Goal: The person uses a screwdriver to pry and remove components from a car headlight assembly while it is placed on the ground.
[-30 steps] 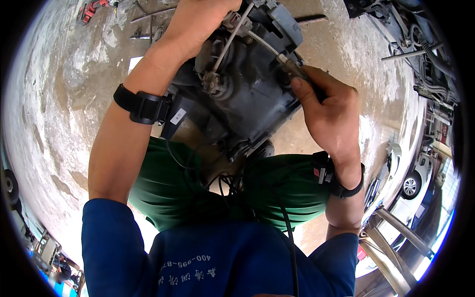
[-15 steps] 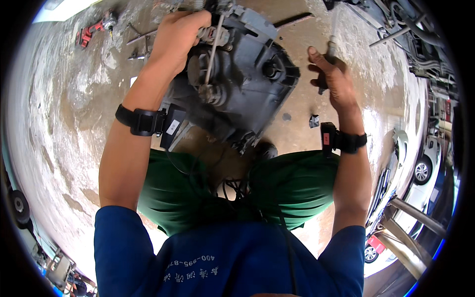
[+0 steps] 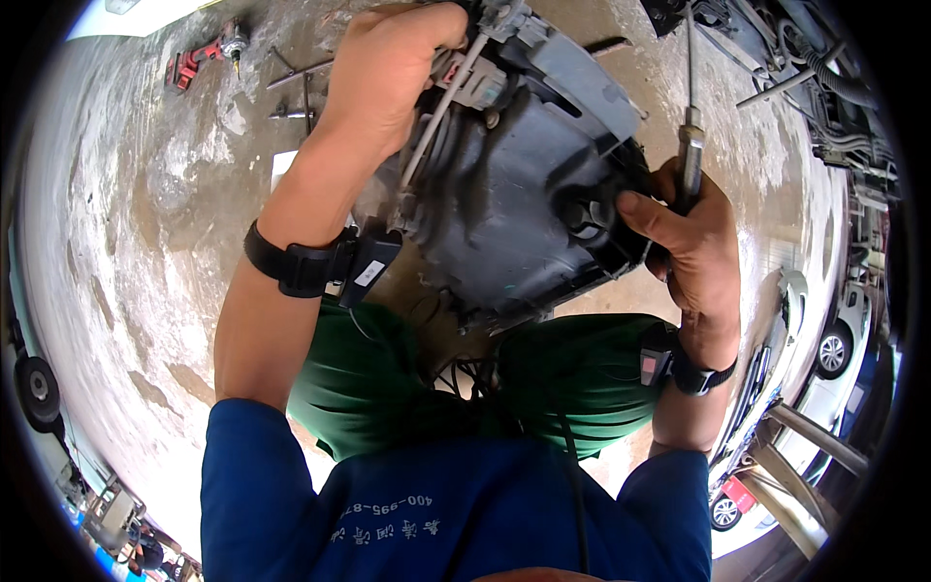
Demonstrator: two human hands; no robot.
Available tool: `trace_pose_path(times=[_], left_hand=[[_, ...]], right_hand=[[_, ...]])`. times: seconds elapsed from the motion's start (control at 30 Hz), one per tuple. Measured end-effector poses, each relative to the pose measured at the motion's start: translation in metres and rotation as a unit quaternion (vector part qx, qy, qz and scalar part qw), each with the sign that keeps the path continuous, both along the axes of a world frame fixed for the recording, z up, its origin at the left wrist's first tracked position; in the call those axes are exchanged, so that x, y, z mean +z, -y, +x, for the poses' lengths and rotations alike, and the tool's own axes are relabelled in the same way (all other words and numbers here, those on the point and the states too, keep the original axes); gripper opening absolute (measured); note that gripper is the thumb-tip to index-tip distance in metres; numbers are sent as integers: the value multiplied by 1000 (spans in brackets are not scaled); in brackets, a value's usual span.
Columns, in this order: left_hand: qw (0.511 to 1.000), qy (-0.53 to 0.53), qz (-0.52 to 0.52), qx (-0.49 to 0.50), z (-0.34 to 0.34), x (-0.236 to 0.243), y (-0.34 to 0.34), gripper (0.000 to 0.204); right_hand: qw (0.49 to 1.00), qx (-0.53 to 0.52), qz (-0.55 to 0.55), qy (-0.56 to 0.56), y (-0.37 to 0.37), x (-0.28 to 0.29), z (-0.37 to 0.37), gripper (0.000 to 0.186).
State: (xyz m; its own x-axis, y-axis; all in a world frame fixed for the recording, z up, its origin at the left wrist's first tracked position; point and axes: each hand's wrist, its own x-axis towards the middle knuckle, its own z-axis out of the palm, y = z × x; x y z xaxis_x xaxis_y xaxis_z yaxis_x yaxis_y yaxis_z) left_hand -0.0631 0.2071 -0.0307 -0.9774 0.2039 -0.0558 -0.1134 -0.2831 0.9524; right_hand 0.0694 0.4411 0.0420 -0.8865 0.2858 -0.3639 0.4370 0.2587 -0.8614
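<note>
A black plastic housing point(image 3: 514, 175), which looks like the back of a car headlight, is tilted between my knees and the far floor. A thin metal rod point(image 3: 448, 112) runs along its left side, beside a grey connector block point(image 3: 478, 82). My left hand point(image 3: 388, 73) is closed on the housing's far left edge, its fingertips hidden behind it. In my right hand point(image 3: 693, 228) is a screwdriver point(image 3: 690, 145), its shaft pointing away from me. The thumb and lower fingers of that hand are against the housing's right edge, near a round dark socket point(image 3: 587, 215).
On the wet, worn floor at far left lies a red power tool point(image 3: 202, 60), with several metal hand tools point(image 3: 296, 78) nearer the housing. A dark strip point(image 3: 608, 46) lies behind it. Car parts and hoses point(image 3: 805, 78) stand at far right, and a white car point(image 3: 839, 359) farther right.
My right hand has come from beside the housing to its right edge, the screwdriver now upright in it. The housing has swung right and toward me, with my left hand still on it.
</note>
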Motion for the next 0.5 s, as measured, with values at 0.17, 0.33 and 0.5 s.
trace_pose_path(times=[0.17, 0.33, 0.5], left_hand=[[999, 38, -27, 19, 0, -12, -18, 11], [979, -95, -178, 10, 1, -4, -1, 16], [989, -23, -144, 30, 4, 5, 10, 19]], right_hand=[[998, -9, 54, -9, -13, -8, -3, 37], [998, -5, 54, -11, -3, -2, -5, 36], [993, 19, 110, -39, 11, 5, -4, 32]])
